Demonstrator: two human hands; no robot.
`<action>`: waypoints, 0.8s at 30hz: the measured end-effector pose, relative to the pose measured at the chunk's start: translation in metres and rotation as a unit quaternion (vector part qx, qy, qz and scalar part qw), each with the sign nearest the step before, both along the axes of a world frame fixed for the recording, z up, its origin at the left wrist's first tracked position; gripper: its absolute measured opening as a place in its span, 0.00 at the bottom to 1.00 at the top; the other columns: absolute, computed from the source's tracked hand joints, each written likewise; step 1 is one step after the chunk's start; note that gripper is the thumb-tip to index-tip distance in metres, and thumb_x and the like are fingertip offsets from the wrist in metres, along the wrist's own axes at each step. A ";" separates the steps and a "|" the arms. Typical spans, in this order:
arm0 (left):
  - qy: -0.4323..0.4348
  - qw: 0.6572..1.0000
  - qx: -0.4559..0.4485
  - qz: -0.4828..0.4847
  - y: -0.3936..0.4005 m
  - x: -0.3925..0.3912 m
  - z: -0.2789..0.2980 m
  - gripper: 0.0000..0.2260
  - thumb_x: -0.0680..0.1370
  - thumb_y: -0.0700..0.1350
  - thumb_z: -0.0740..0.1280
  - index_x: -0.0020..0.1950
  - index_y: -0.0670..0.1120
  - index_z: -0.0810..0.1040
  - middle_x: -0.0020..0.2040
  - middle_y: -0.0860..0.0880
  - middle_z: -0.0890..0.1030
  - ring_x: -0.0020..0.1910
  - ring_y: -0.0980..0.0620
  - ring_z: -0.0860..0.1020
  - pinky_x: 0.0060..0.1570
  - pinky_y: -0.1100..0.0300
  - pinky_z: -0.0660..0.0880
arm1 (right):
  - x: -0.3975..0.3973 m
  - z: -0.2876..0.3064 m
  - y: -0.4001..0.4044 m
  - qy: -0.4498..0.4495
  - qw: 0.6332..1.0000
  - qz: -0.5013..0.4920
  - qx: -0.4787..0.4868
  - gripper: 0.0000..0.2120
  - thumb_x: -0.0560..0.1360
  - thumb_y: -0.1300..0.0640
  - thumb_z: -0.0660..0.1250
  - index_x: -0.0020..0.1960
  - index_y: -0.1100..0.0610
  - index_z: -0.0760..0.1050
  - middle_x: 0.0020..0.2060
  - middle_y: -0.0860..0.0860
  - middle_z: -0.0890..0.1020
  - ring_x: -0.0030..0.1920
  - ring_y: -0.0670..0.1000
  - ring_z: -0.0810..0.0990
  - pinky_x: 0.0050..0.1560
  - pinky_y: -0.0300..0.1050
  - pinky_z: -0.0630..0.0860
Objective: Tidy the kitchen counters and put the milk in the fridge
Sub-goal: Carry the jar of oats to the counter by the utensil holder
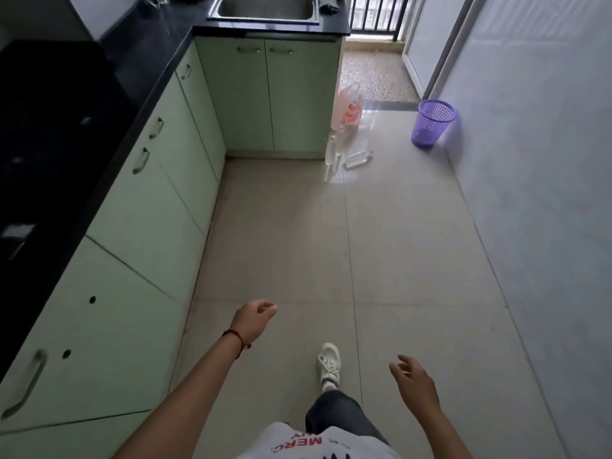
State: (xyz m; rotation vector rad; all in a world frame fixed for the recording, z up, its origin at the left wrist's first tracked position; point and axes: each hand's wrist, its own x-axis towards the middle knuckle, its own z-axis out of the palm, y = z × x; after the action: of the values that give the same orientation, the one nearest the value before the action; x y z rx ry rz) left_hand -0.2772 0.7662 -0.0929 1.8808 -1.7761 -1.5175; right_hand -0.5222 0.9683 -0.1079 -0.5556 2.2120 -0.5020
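Observation:
My left hand (pixel 253 319) hangs over the floor beside the pale green cabinets (pixel 149 207), fingers loosely curled and holding nothing. My right hand (pixel 415 380) is lower right, fingers relaxed and spread, also holding nothing. The black counter (pixel 145 58) runs along the left and turns across the far end, where a steel sink (pixel 265 8) is set into it. No milk or fridge is in view.
A purple mesh bin (pixel 432 122) stands against the right wall. A plastic bag (pixel 347 109) and clear bottles (pixel 356 159) lie on the floor by the far cabinet corner. A dark cloth (pixel 328 5) sits right of the sink. My white shoe (pixel 329 364) steps on the tiled floor.

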 end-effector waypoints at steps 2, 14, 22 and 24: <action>-0.005 1.000 0.014 0.024 -0.026 -0.018 -0.003 0.11 0.75 0.43 0.65 0.53 0.39 0.79 0.52 0.39 0.82 0.52 0.43 0.79 0.50 0.59 0.71 | -0.031 0.001 -0.039 -0.006 1.000 0.018 0.010 0.19 0.76 0.55 0.62 0.65 0.60 0.69 0.60 0.59 0.77 0.58 0.58 0.76 0.56 0.47 0.71; 0.003 0.958 0.094 0.269 -0.137 -0.041 -0.029 0.07 0.76 0.40 0.64 0.49 0.38 0.79 0.39 0.44 0.79 0.43 0.46 0.77 0.43 0.59 0.68 | -0.143 0.020 -0.312 -0.007 0.989 0.150 -0.010 0.19 0.77 0.54 0.62 0.65 0.59 0.69 0.60 0.59 0.78 0.58 0.57 0.76 0.53 0.45 0.70; 0.031 0.939 0.111 0.324 -0.279 -0.067 -0.046 0.05 0.77 0.38 0.61 0.44 0.40 0.76 0.36 0.45 0.76 0.34 0.49 0.73 0.31 0.63 0.68 | -0.168 0.018 -0.476 -0.016 0.988 0.148 -0.026 0.18 0.76 0.55 0.63 0.65 0.59 0.70 0.59 0.59 0.79 0.58 0.57 0.77 0.57 0.48 0.71; 0.042 0.941 0.106 0.318 -0.325 -0.078 -0.042 0.06 0.77 0.38 0.61 0.42 0.42 0.75 0.34 0.46 0.76 0.33 0.50 0.72 0.29 0.64 0.69 | -0.173 0.020 -0.508 -0.013 0.989 0.143 -0.022 0.18 0.76 0.55 0.63 0.64 0.59 0.70 0.58 0.59 0.79 0.58 0.57 0.77 0.57 0.48 0.71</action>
State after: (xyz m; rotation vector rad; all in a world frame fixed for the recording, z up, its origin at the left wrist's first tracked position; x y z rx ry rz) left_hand -0.3555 0.4410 -0.1344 2.1496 -0.8472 -1.5254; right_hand -0.6957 0.4602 -0.0874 -0.8699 2.0554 -0.4035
